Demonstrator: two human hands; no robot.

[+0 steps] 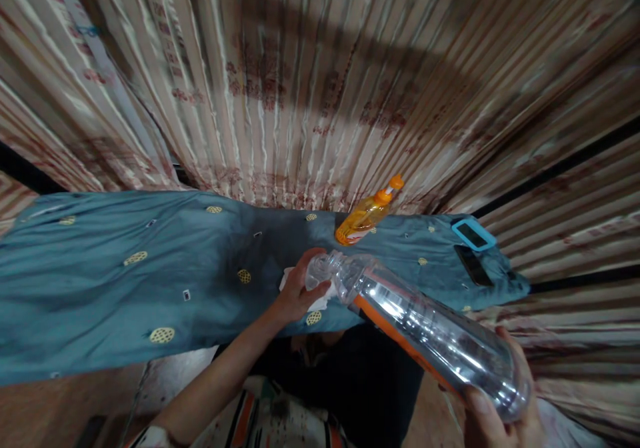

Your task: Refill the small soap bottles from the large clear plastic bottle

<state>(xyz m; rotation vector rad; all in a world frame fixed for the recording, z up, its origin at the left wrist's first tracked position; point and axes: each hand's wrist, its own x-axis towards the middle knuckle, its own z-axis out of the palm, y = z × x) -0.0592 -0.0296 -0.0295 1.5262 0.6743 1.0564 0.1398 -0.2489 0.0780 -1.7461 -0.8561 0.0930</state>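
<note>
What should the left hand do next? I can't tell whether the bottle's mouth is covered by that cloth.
Probably press the white cloth onto the clear bottle's mouth: the left hand holds it there, while the right hand tilts the bottle's base upward.

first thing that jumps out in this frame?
The big clear plastic bottle slanting across the lower right: the right hand grips its base, the left hand holds a white cloth at its neck. Behind it stands an orange bottle on the blue patterned cloth covering the surface, striped curtains filling the background.
</note>
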